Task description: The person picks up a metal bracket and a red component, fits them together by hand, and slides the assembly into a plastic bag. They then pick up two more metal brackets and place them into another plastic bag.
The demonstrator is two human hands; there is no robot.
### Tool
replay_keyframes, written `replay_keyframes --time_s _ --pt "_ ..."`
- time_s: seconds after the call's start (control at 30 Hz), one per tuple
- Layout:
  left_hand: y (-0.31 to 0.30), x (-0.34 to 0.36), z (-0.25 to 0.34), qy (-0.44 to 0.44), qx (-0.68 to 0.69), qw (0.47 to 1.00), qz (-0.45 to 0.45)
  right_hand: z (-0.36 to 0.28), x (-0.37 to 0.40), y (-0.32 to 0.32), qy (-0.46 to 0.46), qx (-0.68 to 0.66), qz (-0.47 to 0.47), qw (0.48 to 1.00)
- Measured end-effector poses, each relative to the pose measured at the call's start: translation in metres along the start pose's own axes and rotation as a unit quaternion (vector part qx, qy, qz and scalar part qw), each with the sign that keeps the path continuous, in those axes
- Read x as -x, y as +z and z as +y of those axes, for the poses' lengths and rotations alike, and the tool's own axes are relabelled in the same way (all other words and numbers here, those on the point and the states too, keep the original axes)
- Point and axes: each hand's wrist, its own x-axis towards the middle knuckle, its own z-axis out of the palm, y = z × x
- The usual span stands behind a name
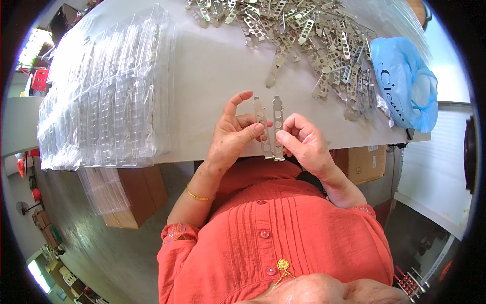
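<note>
Near the table's front edge, my left hand (pixel 233 133) pinches a flat metal bracket (pixel 259 112) with a row of holes, between thumb and fingers, the index finger raised. A second, similar bracket (pixel 278 109) is pinched between the thumb and curled fingers of my right hand (pixel 305 141). Both brackets stand side by side with a narrow gap between them, their bent lower ends close together. A large heap of loose metal brackets (pixel 329 45) lies beyond my hands, towards the back and right of the table.
Clear plastic trays (pixel 109 91) cover the left of the white table (pixel 202 76). At the right sits a blue plastic bag (pixel 402 81), with clear plastic sheets (pixel 392 17) behind it. Cardboard boxes (pixel 144 195) stand below the table on the left and right (pixel 367 164).
</note>
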Motion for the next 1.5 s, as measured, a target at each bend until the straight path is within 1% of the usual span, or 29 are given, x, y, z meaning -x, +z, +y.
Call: replay_keyframes --time_s 0.1,0.17,0.27,0.47,0.77,1.1,1.17,1.5 --pt "-0.003 -0.002 -0.001 -0.015 -0.013 1.000 0.012 0.001 -0.001 -0.001 0.017 0.006 -0.014 1.000" --pt "-0.006 -0.004 0.000 -0.057 0.004 0.998 -0.003 0.002 -0.002 -0.001 0.023 0.005 -0.019 1.000" --pt "-0.008 -0.004 -0.003 -0.059 0.029 0.998 -0.006 0.003 -0.003 -0.001 0.029 -0.003 -0.028 0.999" --pt "-0.012 -0.006 -0.005 -0.075 0.029 0.997 -0.012 -0.001 -0.003 0.001 0.051 -0.007 -0.038 0.998" --pt "-0.013 -0.007 -0.007 -0.082 0.039 0.996 -0.025 -0.001 -0.005 0.003 0.058 -0.018 -0.037 0.997" --pt "-0.014 -0.007 -0.006 -0.081 0.050 0.995 -0.033 0.000 -0.005 0.003 0.054 -0.001 -0.035 0.998" --pt "-0.012 -0.006 -0.003 -0.091 0.037 0.995 -0.018 -0.001 -0.005 0.003 0.056 -0.002 -0.037 0.998" --pt "-0.016 -0.006 -0.008 -0.081 0.051 0.995 -0.028 0.001 -0.005 0.004 0.052 0.000 -0.036 0.998"
